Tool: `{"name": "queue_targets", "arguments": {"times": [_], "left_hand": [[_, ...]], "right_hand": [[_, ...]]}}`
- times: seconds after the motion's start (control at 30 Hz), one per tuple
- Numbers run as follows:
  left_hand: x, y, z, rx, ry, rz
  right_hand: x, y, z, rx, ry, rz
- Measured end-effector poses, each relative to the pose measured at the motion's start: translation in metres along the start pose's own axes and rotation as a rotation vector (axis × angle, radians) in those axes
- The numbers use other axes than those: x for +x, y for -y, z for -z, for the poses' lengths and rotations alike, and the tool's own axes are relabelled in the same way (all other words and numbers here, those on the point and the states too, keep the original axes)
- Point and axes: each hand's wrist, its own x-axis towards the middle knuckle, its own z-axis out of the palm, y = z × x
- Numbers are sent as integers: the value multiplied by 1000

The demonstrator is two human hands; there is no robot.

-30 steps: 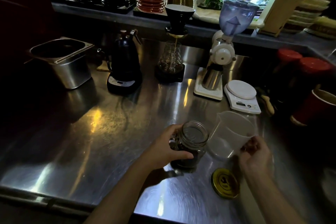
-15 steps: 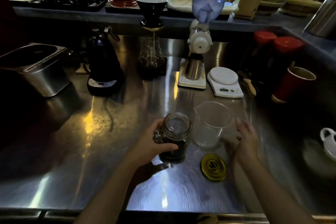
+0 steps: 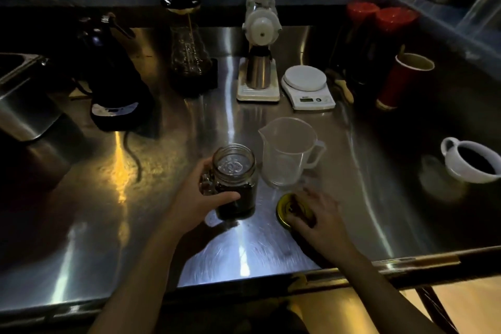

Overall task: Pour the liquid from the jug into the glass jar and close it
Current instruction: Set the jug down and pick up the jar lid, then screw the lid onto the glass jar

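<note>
Steel counter (image 3: 352, 211): lid (image 3: 284, 207) under right hand (image 3: 317, 221)

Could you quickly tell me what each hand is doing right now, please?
Left hand: closed around the glass mason jar of dark liquid.
Right hand: on the round gold metal lid lying on the counter; motion blur hides whether the grip has closed.

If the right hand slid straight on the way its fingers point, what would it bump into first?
The right hand already rests on the gold lid. Its fingers point up-left, so beyond the lid it would probably meet the empty plastic jug, though blur makes depth uncertain.
</note>
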Motion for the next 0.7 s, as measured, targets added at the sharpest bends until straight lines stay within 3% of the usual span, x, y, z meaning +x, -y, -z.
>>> {"name": "queue_targets", "arguments": {"times": [0.3,0.7], "left_hand": [[-2,1,-2,-14,-22,32],[0,10,-3,-75,-37,39]], "right_hand": [[-4,-6,1,-197,125,179],[14,55,52,265,-31,230]]}}
